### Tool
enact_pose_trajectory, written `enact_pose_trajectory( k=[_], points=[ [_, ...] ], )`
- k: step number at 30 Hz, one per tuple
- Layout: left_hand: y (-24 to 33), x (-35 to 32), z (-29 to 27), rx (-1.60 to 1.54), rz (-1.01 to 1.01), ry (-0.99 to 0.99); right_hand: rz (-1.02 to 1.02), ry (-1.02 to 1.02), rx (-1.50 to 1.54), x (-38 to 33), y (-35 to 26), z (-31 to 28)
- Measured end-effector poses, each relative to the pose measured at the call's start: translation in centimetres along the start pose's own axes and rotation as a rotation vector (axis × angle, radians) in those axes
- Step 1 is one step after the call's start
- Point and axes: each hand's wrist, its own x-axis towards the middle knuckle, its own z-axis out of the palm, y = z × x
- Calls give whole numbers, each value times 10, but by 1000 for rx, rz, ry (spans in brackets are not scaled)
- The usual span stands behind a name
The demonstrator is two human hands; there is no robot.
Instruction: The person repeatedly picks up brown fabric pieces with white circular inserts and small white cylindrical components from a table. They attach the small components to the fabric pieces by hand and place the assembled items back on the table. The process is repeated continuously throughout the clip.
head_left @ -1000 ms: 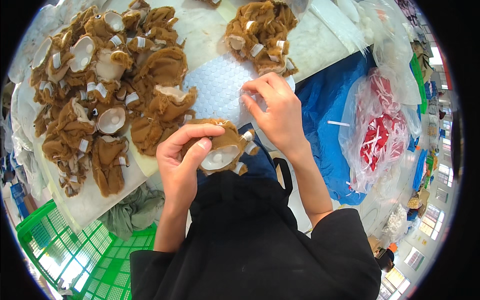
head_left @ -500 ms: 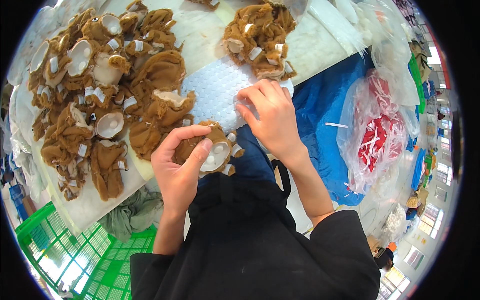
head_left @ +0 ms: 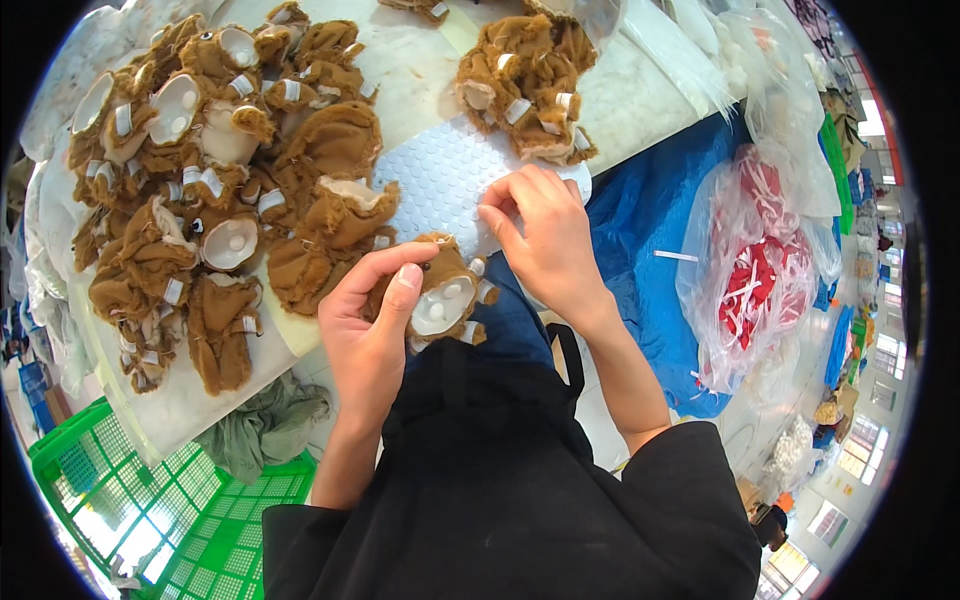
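Near the front edge of the table, my left hand [head_left: 372, 315] holds a brown plush animal piece [head_left: 428, 272] between thumb and fingers. A round white plastic cup [head_left: 441, 308] with small raised bumps is set in this piece, and white tags stick out at its right side. My right hand [head_left: 540, 225] hovers to the right of it, above a pale dimpled mat [head_left: 428, 165], apart from the plush. Its thumb and index finger are drawn together in a pinch; whatever they hold, if anything, is too small to see.
A large heap of similar brown plush pieces [head_left: 325, 145] covers the table's left side, with a smaller pile [head_left: 525, 75] beyond the mat. Right of the table, a clear bag [head_left: 745, 290] of red and white scraps rests on blue sheeting [head_left: 640, 220]. A green crate [head_left: 190, 500] stands lower left.
Both hands and the plush piece shift slightly right in the picture, along with the table and piles. My right thumb and index finger come closer together.
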Motion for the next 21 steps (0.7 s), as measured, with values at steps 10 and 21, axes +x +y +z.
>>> enact_pose_trajectory(
  k=[10,21],
  points=[
    [-5,2,1,-33,-3,-11,-69,113,-107,-4,-1,7],
    [-6,2,1,-37,11,-37,-34,102,43,-6,3,6]
  ],
)
